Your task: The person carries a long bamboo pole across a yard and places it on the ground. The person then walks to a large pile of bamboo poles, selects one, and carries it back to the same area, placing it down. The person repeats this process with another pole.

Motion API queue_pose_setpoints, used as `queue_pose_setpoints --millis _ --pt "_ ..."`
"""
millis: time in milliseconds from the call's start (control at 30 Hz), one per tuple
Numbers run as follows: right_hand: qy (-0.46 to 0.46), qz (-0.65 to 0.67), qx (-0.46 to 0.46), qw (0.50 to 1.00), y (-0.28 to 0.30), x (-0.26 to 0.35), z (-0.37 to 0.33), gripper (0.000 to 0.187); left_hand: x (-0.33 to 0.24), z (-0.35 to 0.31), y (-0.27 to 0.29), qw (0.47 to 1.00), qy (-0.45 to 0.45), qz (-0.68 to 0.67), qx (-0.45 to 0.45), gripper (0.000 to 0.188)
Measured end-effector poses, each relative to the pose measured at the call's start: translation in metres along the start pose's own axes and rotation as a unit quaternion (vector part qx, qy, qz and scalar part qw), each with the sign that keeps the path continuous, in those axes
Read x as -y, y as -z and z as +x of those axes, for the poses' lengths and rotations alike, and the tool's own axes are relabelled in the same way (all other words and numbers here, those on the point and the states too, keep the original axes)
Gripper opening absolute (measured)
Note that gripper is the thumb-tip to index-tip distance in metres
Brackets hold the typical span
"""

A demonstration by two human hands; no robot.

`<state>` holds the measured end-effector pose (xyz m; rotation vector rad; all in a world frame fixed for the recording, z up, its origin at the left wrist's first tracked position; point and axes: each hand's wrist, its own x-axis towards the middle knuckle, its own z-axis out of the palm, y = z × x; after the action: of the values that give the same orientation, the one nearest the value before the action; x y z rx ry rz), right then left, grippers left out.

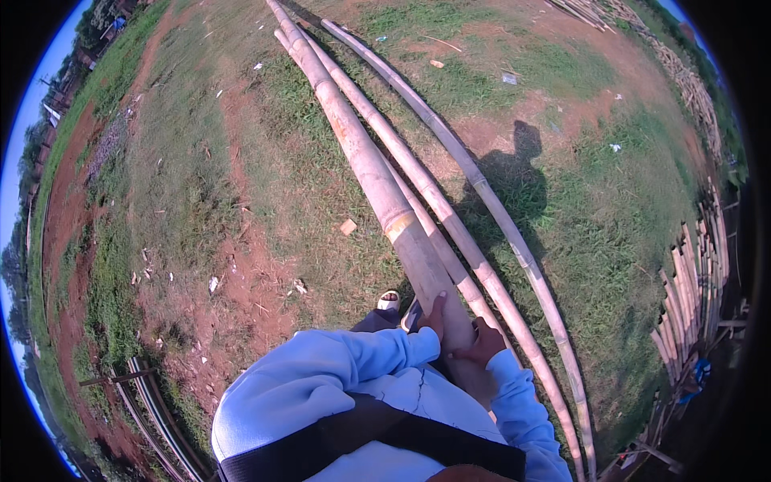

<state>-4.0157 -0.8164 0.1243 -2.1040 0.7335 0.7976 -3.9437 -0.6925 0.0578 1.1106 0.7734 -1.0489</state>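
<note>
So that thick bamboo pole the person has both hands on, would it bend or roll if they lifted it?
The thick bamboo pole looks stiff: it runs straight down its long length. It is probably heavy, since the left hand and right hand both grip its near end. Being round and smooth, it could roll sideways, though the thinner poles lying against it may check that.

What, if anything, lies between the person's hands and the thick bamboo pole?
Nothing visible. The left hand and right hand both rest directly on the thick bamboo pole, one on each side of its near end.
</note>
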Motion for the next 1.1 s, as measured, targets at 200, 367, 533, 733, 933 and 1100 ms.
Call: queue_pose_setpoints --millis 200,367,533,733,933,1100 --pt "0.025 0.028 0.070 0.997 -0.033 -0.074 -0.005 0.115 0.064 0.006 -0.006 0.993 -0.057 0.075 -0.068 0.080" --pt "0.035 0.229 0.136 0.963 -0.086 -0.146 -0.009 0.092 0.127 0.007 0.009 0.988 -0.050 0.095 0.109 0.084" --pt "0.043 0.252 0.087 0.963 -0.115 -0.201 -0.063 0.082 0.188 -0.030 0.007 0.980 0.019 0.183 0.080 0.094" --pt "0.029 0.236 0.082 0.968 -0.154 -0.279 -0.140 0.084 0.292 -0.073 0.012 0.984 0.015 0.146 0.099 0.086" --pt "0.058 0.255 0.064 0.963 -0.171 -0.343 -0.225 0.076 0.393 -0.098 0.024 0.984 0.029 0.039 0.170 0.063" --pt "0.066 0.197 0.064 0.976 -0.185 -0.376 -0.249 0.085 0.459 -0.109 0.009 0.991 -0.097 0.094 0.019 0.070"
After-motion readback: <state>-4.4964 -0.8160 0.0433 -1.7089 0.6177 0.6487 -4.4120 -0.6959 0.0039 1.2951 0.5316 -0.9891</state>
